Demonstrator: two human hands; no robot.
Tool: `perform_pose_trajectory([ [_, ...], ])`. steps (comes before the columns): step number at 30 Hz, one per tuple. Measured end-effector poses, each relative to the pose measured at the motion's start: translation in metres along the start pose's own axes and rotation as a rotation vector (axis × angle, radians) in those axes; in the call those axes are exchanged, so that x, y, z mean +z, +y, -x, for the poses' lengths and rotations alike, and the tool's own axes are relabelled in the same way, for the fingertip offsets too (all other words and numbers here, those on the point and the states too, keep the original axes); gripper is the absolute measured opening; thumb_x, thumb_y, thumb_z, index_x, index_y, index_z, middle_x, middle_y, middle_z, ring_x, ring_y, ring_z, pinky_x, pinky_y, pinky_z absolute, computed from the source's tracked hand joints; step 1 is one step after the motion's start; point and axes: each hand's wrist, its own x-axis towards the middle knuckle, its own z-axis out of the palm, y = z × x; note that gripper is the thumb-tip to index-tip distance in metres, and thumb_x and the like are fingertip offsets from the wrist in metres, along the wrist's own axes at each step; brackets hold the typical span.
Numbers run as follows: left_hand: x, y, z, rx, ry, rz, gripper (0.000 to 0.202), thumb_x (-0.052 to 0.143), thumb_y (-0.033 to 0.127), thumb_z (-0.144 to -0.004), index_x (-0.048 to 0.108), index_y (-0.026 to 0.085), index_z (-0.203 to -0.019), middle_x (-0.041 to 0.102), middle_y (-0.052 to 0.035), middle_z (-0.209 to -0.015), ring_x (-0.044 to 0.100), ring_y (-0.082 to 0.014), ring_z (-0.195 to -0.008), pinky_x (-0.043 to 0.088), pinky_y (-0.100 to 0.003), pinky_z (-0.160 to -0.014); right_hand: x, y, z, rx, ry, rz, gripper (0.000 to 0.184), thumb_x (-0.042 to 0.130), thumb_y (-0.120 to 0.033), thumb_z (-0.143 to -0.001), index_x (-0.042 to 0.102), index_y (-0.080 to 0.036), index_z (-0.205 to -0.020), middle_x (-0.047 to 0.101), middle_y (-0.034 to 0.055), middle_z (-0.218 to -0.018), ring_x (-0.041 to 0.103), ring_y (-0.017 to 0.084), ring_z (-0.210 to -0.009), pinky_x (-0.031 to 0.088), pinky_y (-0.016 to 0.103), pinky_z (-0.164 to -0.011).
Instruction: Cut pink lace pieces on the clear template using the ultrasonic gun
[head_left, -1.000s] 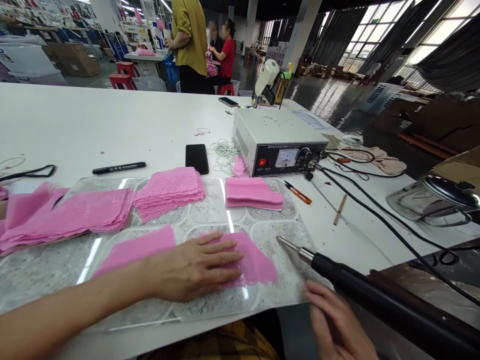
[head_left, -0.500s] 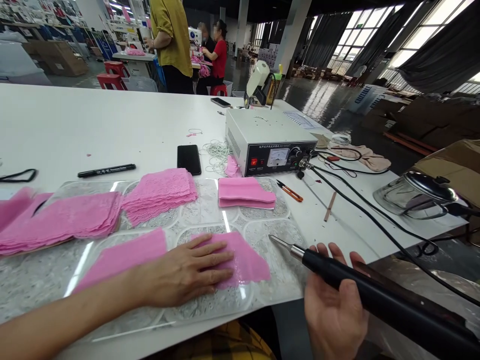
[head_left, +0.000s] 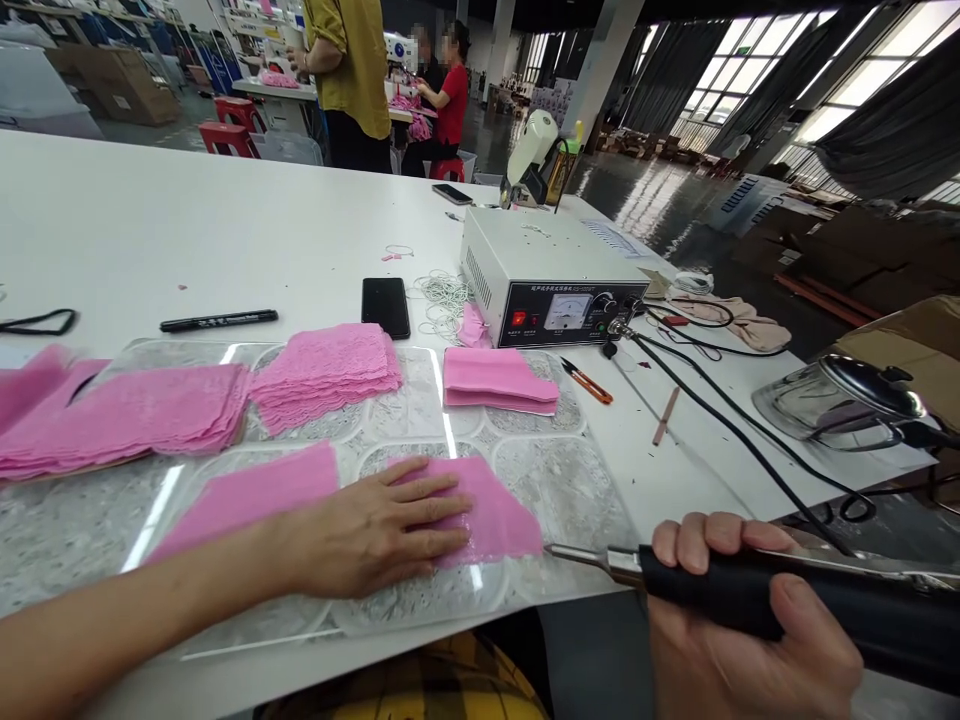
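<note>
My left hand (head_left: 375, 540) lies flat, fingers stretched out, on a pink fabric piece (head_left: 491, 505) with a slanted right side. Under the forearm runs another part of pink fabric (head_left: 255, 500); whether it joins the first piece is hidden. My right hand (head_left: 750, 610) is wrapped round the black handle of an ultrasonic hand tool (head_left: 712, 590). Its pointed metal tip is at the lower right corner of the fabric piece, touching or very close. Beneath the fabric is a clear, stone-patterned mat (head_left: 559, 480).
Behind the mat stand a control box (head_left: 555, 270), a phone (head_left: 385, 307), a marker (head_left: 217, 321) and orange thread snips (head_left: 589, 382). Pink fabric stacks (head_left: 326, 375) lie left, a folded pink piece (head_left: 499, 380) centre. Cables (head_left: 720, 430) and a glass pot (head_left: 832, 400) are right.
The right hand has closed round the tool's handle from a loose, open-fingered hold. Its tip has come down to the fabric's right corner. The left hand stays in place.
</note>
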Motion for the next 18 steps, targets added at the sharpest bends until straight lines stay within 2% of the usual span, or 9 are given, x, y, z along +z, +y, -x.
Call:
perform_pose_trajectory([
  [8,0.0003,0.0,0.0,0.009,-0.015,-0.017,0.036,0.04,0.034,-0.101,0.056,0.022,-0.131,0.046,-0.0032,-0.145,0.041,-0.0214,-0.136,0.004,-0.037,-0.12,0.0086,-0.0011,-0.0003,0.064,0.086,-0.028,0.016,0.059,-0.029,-0.06,0.053,-0.019,-0.072,0.042,-0.0053,-0.063,0.042,0.009,-0.046,0.04,0.025,-0.039],
  [18,0.002,-0.0003,0.0007,0.002,-0.003,0.003,0.036,0.041,0.034,-0.101,0.055,0.022,-0.133,0.047,-0.0033,-0.144,0.04,-0.0217,-0.136,0.006,-0.039,-0.12,0.0072,-0.0009,0.0023,0.052,0.049,-0.031,0.012,0.058,-0.025,-0.062,0.051,-0.019,-0.071,0.047,-0.0051,-0.062,0.045,0.009,-0.047,0.043,0.024,-0.041],
])
